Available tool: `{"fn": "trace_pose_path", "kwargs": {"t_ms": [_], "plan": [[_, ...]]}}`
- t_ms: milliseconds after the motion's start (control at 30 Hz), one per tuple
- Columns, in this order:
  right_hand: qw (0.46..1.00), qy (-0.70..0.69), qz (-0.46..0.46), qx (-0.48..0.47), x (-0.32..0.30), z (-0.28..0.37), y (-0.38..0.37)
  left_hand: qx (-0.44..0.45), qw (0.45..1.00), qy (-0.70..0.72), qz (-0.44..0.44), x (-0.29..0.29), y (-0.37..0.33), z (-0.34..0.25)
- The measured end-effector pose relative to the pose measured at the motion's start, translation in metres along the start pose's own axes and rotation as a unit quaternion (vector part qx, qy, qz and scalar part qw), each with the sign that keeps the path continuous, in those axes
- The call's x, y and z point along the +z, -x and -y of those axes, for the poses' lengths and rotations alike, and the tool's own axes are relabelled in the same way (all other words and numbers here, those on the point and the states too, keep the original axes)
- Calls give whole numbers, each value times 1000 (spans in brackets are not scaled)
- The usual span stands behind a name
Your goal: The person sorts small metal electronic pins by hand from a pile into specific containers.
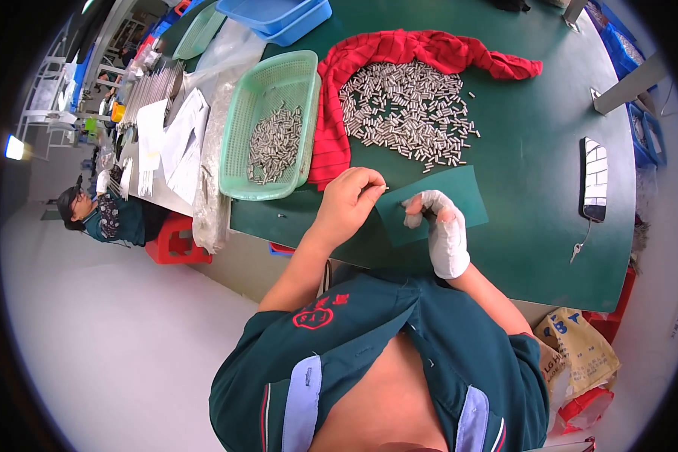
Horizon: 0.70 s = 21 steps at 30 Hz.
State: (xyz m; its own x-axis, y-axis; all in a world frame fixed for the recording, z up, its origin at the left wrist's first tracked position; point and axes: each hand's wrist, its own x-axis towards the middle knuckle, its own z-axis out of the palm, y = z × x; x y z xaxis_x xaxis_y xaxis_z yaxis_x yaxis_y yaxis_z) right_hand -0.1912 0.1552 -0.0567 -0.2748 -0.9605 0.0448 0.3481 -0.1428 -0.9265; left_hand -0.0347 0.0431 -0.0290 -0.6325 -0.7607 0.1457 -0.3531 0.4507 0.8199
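Observation:
My bare left hand (pixel 348 202) is closed in a pinch, the end of a small metal pin (pixel 385 187) showing at its fingertips. To its right, my right hand (pixel 443 230) wears a white glove with bare fingertips. Its fingers are curved and apart, and I see nothing held in them. Under that hand lies a thin dark green sheet (pixel 465 192). Beyond both hands spreads a heap of short silvery metal pins (pixel 410 105), bordered by a red striped cloth (pixel 331 143). A pale green mesh basket (pixel 232 143) on the left holds more small pins.
Blue trays (pixel 286 22) stand at the far left of the green table (pixel 535 226). A phone (pixel 594 179) and a key (pixel 576 252) lie on the right, near a grey post (pixel 629 87). Papers (pixel 182 143) lie left of the basket. A person (pixel 105 215) sits farther left.

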Motion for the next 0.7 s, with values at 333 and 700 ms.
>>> {"fn": "trace_pose_path", "kwargs": {"t_ms": [333, 700], "plan": [[973, -227, -31, -21, 4, 10, -28, 69, 960, -246, 115, 20, -3, -1], [984, -176, -4, 10, -4, 8, -26, 59, 977, -177, 100, 20, 1, 3]]}}
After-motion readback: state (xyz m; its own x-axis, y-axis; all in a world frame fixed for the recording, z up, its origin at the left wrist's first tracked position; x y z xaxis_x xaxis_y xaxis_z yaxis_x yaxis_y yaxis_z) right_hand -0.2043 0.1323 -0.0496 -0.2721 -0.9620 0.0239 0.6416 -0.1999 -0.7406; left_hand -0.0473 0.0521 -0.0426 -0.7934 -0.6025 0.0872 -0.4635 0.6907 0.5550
